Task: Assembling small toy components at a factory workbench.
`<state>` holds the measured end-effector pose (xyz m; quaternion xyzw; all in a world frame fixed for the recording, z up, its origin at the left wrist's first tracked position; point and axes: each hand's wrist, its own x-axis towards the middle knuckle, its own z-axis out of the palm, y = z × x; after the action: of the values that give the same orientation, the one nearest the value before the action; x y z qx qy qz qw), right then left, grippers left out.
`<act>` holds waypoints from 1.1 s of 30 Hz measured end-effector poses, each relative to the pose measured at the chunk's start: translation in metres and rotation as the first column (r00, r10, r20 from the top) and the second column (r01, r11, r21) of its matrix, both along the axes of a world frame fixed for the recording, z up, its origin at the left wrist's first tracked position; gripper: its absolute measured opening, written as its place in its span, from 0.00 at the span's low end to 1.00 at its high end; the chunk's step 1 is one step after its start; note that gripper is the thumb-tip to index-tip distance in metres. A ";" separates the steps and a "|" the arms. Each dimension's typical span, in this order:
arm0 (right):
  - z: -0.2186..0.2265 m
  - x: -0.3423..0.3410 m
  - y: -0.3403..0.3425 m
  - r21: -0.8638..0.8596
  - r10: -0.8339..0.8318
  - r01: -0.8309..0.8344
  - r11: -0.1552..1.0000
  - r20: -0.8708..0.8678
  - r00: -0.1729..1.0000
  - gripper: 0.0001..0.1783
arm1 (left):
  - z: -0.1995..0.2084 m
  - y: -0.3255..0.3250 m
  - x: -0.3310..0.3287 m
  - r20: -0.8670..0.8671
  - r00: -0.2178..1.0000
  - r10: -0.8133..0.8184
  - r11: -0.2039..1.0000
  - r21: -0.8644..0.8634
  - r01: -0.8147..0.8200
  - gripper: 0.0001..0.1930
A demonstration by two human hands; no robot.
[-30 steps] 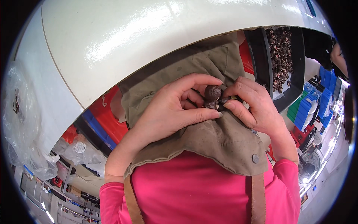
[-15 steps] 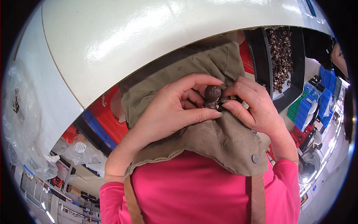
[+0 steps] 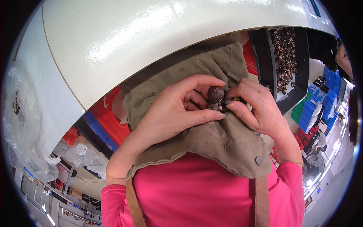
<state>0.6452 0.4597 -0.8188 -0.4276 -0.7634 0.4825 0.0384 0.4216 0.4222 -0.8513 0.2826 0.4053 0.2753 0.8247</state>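
Observation:
Over my lap, a small dark brown figurine [image 3: 216, 94] with a smooth round head and a narrower, lumpy lower part stands upright between my fingers. My left hand [image 3: 177, 106] is closed round it from the left, forefinger behind the head and thumb at the lower part. Against its right side, my right hand [image 3: 259, 102] pinches with thumb and forefinger. A little dark thing shows between those fingertips, too small to name. Beneath both hands lies an olive-brown apron [image 3: 219, 140], spread up toward the table.
A white glossy table [image 3: 113, 38] curves across the far side. To the right, a black tray [image 3: 266, 56] holds many small brown and pink pieces [image 3: 284, 56]. Clear plastic bags [image 3: 22, 128] lie at left. Blue bins [image 3: 308, 113], a fan [image 3: 313, 168] and another person's arm [image 3: 343, 62] are farther right.
Almost nothing differs. My right thumb and fingertips have shifted very slightly beside the figurine; the left hand keeps its hold.

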 end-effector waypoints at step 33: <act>-0.002 -0.009 0.000 -0.041 0.077 -0.073 0.996 0.091 0.993 0.13 | -0.002 -0.001 -0.005 -0.009 1.000 0.002 1.000 -0.002 -0.002 0.25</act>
<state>0.6361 0.4599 -0.8205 -0.4211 -0.7708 0.4776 -0.0231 0.4164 0.4208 -0.8537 0.2824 0.4096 0.2745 0.8229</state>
